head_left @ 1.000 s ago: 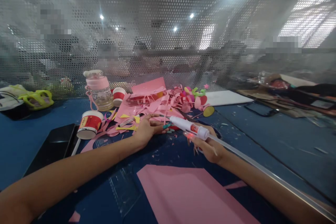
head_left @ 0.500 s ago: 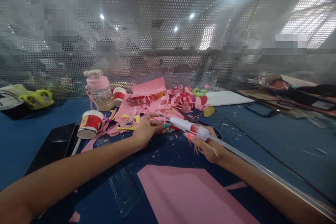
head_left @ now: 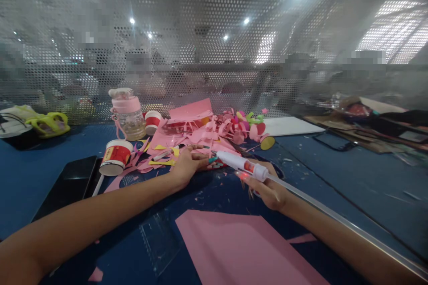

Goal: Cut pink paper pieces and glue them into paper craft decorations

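My right hand (head_left: 267, 189) is wrapped round a white glue gun (head_left: 237, 162) with a small red light glowing on it. A long translucent glue stick (head_left: 317, 205) runs out of the gun's back end, over my right forearm. The gun's nozzle points left, close to the fingertips of my left hand (head_left: 190, 164). That hand is closed at the edge of a heap of pink paper scraps (head_left: 197, 136); what its fingers pinch, if anything, is too small to make out. Nearer to me lies a sheet of pink paper (head_left: 240, 249).
At left are a red-and-white paper cup (head_left: 116, 156), a dark phone (head_left: 70, 182) and a pink-lidded bottle (head_left: 129, 118). A second cup (head_left: 153, 122) leans by the heap. A clear ruler (head_left: 158, 240) lies in front. Behind stands a perforated metal screen (head_left: 207, 49).
Both hands and the glue gun stay almost in the same place. The whole view has shifted very slightly.
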A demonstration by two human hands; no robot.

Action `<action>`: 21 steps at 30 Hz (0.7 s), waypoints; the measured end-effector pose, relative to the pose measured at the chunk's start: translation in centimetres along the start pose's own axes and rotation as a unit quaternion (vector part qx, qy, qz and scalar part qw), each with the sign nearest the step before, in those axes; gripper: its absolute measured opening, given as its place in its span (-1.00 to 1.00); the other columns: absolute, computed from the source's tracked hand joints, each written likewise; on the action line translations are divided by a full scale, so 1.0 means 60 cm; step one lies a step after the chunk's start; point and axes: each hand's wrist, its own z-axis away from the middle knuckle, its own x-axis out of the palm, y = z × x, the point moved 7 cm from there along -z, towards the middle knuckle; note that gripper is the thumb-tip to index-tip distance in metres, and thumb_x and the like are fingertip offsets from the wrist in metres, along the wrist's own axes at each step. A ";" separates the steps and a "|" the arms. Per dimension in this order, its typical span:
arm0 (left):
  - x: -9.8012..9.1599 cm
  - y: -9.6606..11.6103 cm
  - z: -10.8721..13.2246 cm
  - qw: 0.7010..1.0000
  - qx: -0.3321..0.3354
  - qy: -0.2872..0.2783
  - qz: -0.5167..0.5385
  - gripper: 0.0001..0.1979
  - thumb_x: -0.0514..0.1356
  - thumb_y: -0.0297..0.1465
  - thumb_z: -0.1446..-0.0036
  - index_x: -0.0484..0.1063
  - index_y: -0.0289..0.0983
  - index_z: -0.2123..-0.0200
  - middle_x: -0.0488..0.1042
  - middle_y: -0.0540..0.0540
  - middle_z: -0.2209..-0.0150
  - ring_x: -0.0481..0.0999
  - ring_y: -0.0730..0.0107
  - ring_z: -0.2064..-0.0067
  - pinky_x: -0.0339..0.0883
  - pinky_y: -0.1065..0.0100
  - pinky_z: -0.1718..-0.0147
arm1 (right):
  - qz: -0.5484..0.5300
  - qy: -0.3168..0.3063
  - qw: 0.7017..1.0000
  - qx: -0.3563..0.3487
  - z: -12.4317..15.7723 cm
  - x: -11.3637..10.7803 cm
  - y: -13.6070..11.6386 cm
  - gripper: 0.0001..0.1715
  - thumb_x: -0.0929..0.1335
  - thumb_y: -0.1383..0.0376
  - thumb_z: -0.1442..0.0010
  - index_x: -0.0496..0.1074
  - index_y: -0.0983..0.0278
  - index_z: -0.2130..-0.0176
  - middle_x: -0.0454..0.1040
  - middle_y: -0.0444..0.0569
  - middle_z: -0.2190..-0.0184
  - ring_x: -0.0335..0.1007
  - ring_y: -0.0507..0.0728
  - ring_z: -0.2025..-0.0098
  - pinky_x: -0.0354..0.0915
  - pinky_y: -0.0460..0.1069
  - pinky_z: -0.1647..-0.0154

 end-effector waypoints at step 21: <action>0.001 -0.003 0.001 1.000 -0.010 -0.014 0.011 -0.48 0.36 -0.59 0.22 0.19 -0.34 0.18 0.51 -0.02 0.53 0.54 0.40 0.50 0.45 0.41 0.44 | 0.009 0.009 1.000 0.000 -0.003 -0.003 0.001 -0.73 0.33 0.17 -0.01 0.33 0.29 0.57 0.28 -0.14 0.71 0.13 -0.02 0.72 0.10 -0.11 0.72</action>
